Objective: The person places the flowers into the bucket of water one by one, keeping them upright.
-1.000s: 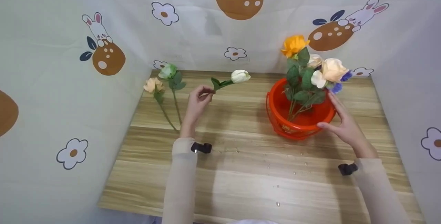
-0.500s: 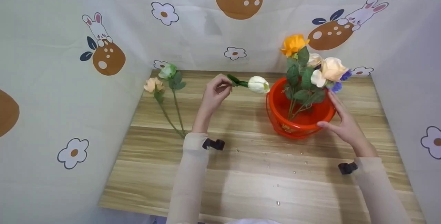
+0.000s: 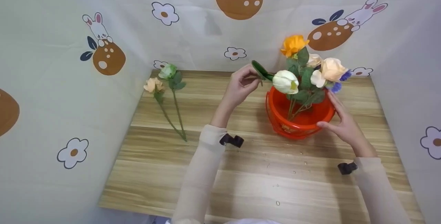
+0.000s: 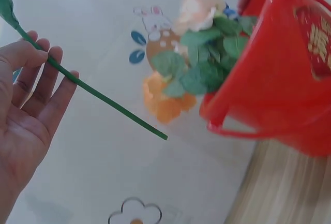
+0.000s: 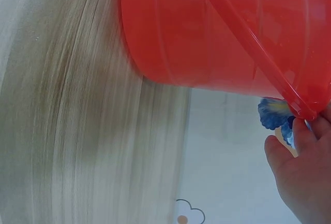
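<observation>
A white artificial tulip (image 3: 285, 82) with green leaves is pinched between the thumb and fingers of my left hand (image 3: 241, 85). In the left wrist view its green stem (image 4: 111, 101) slants down past the fingertips, with the lower end free. Its bloom overlaps the left rim of the red bucket (image 3: 275, 122) in the head view. My right hand (image 3: 348, 131) rests against the bucket's right side, fingers stretched along the rim and thumb at its front. Inside lean an orange flower (image 3: 294, 46), a peach rose (image 3: 333, 69) and blue-purple blooms (image 3: 336, 87).
On the table's left lie a peach flower (image 3: 153, 85) and a green flower (image 3: 168, 71), their stems crossing near the lower ends. Water drops dot the wooden table (image 3: 255, 182). A printed curtain (image 3: 200, 38) stands along the back and sides.
My left hand has carried the tulip rightward to the bucket, and the bloom has swung to point down and right. My right hand and the bucket have stayed put.
</observation>
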`<state>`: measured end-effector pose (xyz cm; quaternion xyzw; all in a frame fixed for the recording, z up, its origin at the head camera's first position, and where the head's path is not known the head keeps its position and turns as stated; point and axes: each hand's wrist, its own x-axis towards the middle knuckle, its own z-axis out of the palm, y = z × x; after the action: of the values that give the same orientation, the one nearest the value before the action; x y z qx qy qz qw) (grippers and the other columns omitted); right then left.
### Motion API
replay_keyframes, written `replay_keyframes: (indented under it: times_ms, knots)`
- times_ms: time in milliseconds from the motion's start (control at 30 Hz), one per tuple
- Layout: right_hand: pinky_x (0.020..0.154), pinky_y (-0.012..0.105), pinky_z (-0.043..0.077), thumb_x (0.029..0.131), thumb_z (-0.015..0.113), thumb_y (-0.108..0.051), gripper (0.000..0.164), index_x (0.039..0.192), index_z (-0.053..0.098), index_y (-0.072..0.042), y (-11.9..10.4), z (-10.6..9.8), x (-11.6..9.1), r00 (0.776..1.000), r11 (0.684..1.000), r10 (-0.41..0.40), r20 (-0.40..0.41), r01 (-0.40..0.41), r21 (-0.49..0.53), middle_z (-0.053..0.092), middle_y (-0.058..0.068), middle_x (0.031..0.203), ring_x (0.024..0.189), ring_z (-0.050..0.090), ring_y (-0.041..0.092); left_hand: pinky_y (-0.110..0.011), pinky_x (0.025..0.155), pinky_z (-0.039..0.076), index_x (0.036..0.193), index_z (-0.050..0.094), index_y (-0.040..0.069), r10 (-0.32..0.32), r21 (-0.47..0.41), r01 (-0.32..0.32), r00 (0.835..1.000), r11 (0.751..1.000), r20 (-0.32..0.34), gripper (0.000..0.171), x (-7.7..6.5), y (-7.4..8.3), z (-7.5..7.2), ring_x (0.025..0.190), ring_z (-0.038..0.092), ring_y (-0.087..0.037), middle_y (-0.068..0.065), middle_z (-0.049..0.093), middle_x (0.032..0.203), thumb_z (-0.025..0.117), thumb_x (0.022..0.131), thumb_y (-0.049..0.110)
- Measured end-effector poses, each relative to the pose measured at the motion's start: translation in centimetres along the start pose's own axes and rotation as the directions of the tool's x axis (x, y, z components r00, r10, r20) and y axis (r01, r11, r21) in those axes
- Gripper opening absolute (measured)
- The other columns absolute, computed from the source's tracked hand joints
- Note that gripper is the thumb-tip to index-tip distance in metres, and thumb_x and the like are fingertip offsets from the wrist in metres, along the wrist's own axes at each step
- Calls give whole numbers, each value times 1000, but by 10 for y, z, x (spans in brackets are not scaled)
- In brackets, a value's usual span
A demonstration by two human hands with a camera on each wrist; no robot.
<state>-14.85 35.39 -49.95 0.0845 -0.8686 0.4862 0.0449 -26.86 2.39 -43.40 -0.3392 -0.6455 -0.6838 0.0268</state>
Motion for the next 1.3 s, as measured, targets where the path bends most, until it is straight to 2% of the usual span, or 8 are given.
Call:
replay_keyframes:
  times_ms: [233,400,433,633,833,1033,1200,1300]
  knots:
    - [107,-1,18,81,78,-1,98,159,21,-13,0,-1,0,1000,1000,14,2,-14,8,9,16,168,152,9,42,-38,90,60,101,61,-14,50,-16,-49,996,999,74,11,9,11,30,97,67,-18,-29,60,104,59,90,-12]
    - [126,38,17,82,78,-2,99,160,20,-19,2,0,0,999,999,35,1,-35,8,9,13,168,153,9,42,-38,89,60,103,62,-12,20,-15,-18,992,1000,123,12,10,7,51,98,67,-23,-26,62,103,60,92,-10]
    - [127,39,17,82,78,-2,99,160,21,-19,2,0,0,999,999,35,-1,-35,7,9,13,168,153,9,42,-38,89,60,104,62,-12,6,-18,-4,991,1000,133,12,9,5,55,98,67,-24,-26,62,103,60,92,-9]
    - [107,-1,21,79,79,2,98,159,23,-10,5,2,1,1000,1000,-14,-13,14,15,13,18,167,153,12,40,-28,88,59,108,62,-10,-61,24,58,984,998,169,15,5,-14,78,96,67,-25,-23,66,105,60,94,-6]
    - [108,-2,21,78,79,3,98,158,24,-9,2,2,0,1000,1000,-14,-27,15,23,15,18,167,153,13,37,-22,83,57,111,64,-3,-157,145,135,976,980,149,18,2,-35,98,87,64,-10,-16,70,103,61,93,-4]
    - [107,-3,21,78,79,4,99,158,23,-7,9,4,2,999,1000,-21,-44,21,21,15,21,166,153,13,39,-17,84,55,110,64,-4,-246,139,232,964,963,98,18,2,-46,113,87,66,-10,-18,71,101,61,93,-6]
    - [108,-2,19,77,80,4,103,160,21,-15,32,5,4,998,1000,-5,-56,5,6,15,14,168,154,12,33,-11,87,52,117,61,1,-343,204,320,935,925,89,24,3,-49,120,100,69,-16,-15,71,114,61,94,-4]
    - [108,-2,18,78,81,1,104,160,21,-20,38,4,4,999,1000,8,-51,-8,5,14,10,168,155,12,29,-17,98,51,126,56,5,-401,241,377,914,894,58,33,1,-48,118,118,64,-18,-10,66,129,62,94,-2]
